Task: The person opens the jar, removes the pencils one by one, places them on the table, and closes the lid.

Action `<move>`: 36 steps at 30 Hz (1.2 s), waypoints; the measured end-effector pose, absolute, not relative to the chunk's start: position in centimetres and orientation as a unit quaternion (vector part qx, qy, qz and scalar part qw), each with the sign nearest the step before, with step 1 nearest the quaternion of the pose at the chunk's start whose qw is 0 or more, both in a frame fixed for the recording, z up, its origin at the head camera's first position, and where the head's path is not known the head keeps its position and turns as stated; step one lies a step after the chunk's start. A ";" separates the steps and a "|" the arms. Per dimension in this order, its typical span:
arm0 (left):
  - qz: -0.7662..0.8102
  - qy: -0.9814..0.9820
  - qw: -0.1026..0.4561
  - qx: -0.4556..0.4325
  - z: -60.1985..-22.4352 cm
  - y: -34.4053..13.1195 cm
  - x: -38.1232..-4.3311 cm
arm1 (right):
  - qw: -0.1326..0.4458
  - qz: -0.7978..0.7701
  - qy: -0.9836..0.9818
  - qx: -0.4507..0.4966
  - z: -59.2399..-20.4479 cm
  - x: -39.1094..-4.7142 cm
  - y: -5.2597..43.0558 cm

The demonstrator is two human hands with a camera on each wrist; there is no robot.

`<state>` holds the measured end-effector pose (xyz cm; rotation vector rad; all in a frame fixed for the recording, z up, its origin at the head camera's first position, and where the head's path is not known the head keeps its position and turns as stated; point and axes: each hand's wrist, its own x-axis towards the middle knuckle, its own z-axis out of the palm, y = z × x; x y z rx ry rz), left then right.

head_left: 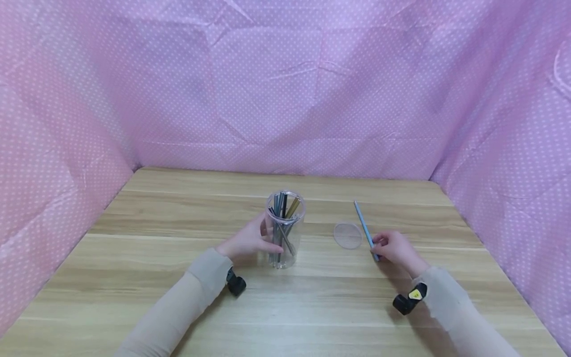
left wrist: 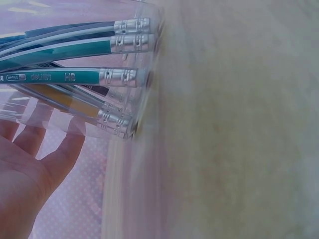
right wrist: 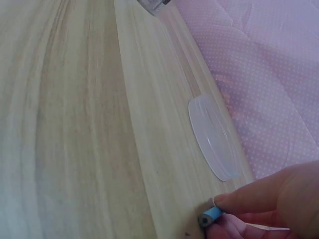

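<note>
A clear plastic jar [head_left: 293, 259] stands upright near the table's middle, with several pencils [head_left: 277, 206] leaning inside it. My left hand [head_left: 250, 241] holds the jar from its left side, thumb in front and fingers behind. In the left wrist view, green pencils [left wrist: 79, 76] and a yellowish one show metal ferrules at the jar's bottom end. My right hand [head_left: 396, 249] pinches a blue pencil [head_left: 364, 226] near its near end, between thumb and fingers. The right wrist view shows that pencil's flat end with a dark core.
A round clear lid [head_left: 348, 235] lies on the wooden table [head_left: 178, 208], between the jar and the blue pencil. Pink dotted cloth [head_left: 285, 99] hangs behind the table and along both sides.
</note>
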<state>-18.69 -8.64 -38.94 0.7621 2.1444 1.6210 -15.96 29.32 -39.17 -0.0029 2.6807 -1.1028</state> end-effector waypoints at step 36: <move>0.582 0.738 0.171 0.295 -39.1 -8.5 -18.9 | 0.123 -0.386 0.914 -0.031 -35.8 -16.0 29.5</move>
